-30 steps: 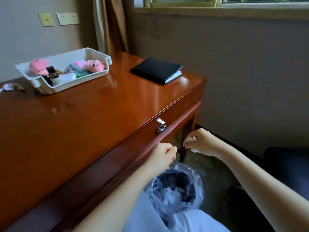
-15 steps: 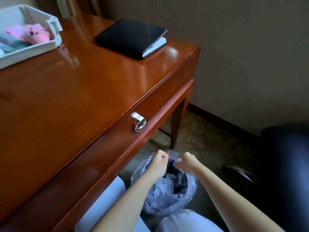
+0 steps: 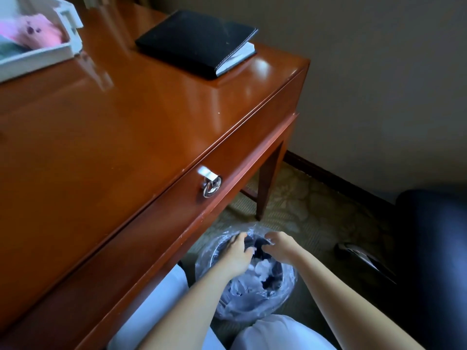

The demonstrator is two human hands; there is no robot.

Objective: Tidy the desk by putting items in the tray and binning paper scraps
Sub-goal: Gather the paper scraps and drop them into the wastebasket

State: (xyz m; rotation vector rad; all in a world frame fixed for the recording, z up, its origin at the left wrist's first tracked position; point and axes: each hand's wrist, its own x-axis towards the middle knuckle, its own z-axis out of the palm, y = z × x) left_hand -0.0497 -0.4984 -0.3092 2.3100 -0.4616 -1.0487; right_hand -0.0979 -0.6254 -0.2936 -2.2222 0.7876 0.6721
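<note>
Since scraps [image 3: 257, 267] sit in bin [image 3: 290, 279] and tray [image 3: 38, 55] loaded, mostly done imo; notebook [image 3: 197, 39] left on tabletop [image 3: 126, 122]; left hand [image 3: 237, 256] grip slack, empty; right hand [image 3: 280, 248] grip can't tell.

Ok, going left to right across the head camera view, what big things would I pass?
White tray holding a pink plush toy → black notebook → dark chair. The bin and the drawer pull overlap the notebook's span, so they are left out.
</note>
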